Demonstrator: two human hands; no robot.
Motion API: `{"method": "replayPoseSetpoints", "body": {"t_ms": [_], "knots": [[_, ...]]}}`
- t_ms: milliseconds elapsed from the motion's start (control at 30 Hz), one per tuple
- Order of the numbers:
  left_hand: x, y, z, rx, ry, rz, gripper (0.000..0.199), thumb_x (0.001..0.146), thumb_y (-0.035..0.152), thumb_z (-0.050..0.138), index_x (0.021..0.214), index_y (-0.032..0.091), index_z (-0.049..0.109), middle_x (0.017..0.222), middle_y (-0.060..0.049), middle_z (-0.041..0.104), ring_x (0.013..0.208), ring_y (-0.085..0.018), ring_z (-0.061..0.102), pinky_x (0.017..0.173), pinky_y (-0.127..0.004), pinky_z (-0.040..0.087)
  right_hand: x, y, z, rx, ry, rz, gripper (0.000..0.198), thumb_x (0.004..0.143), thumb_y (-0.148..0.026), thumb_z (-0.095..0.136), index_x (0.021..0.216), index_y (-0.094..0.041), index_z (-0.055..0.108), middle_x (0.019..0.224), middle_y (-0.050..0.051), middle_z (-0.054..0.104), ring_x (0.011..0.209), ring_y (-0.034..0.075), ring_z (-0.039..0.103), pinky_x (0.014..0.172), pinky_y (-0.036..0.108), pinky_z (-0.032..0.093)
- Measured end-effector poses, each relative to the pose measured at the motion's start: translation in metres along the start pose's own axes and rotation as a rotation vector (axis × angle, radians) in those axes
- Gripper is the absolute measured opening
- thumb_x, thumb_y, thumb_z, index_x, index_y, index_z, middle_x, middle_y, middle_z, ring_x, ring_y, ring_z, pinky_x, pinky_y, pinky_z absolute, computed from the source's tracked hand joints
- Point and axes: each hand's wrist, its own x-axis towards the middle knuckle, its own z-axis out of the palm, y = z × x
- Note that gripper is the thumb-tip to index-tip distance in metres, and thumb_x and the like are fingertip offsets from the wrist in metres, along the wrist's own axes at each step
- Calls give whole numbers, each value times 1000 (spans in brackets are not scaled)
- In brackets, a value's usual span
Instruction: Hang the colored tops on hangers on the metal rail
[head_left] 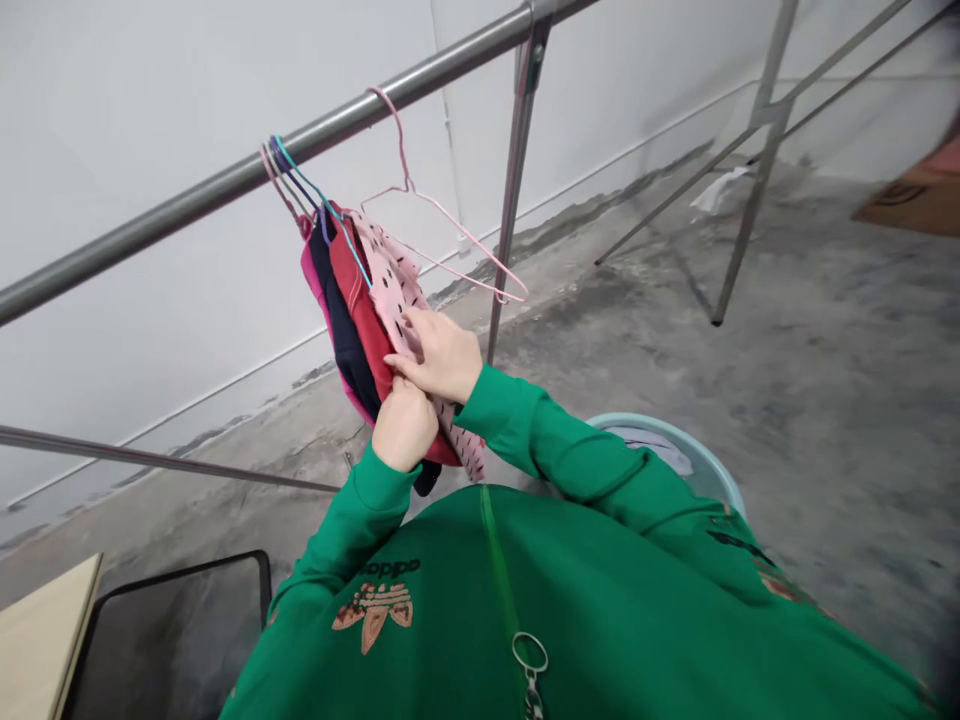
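A pink garment with dark marks (391,285) hangs at the front of a row of clothes. The left end of a pink hanger (465,232) meets its top; the hanger's right side is bare. My right hand (444,355) is closed on the pink garment, thumb pointing left. Just below and left, my left hand (405,425) is curled in a fist at the cloth's edge; its fingertips are hidden. Behind the pink cloth are a red garment (365,318), a dark navy garment (341,325) and a bright pink garment (312,275), close together.
A metal rail (187,205) crosses in front of a white wall, carrying several hangers. Its upright leg (517,160) stands behind the pink hanger. A light blue basin (724,465) with cloth in it sits on the floor at right. A cardboard box (911,205) lies farther right.
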Motion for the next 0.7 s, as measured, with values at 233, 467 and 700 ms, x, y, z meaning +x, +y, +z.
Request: {"method": "replayPoseSetpoints", "body": {"t_ms": [233, 467, 700], "knots": [[22, -28, -12, -437, 499, 2, 22, 79, 6, 40, 96, 16, 50, 126, -17, 46, 128, -24, 43, 111, -43, 34, 1, 9, -13, -180, 31, -140, 18, 92, -17, 35, 96, -14, 52, 97, 13, 59, 93, 21, 57, 81, 33, 48], [89, -23, -17, -824, 422, 74, 33, 82, 43, 60, 102, 19, 51, 108, -7, 60, 107, -20, 56, 96, -34, 43, -18, 27, -13, -21, 276, -358, 13, 94, -26, 42, 85, -19, 48, 93, 11, 56, 89, 20, 55, 81, 33, 50], [66, -18, -25, -663, 310, 27, 51, 65, 51, 73, 62, 21, 32, 58, 7, 31, 53, -9, 32, 52, -23, 26, -23, 40, -5, 54, 212, -252, 8, 89, -20, 42, 84, -19, 48, 91, 11, 54, 87, 21, 52, 79, 34, 49]]}}
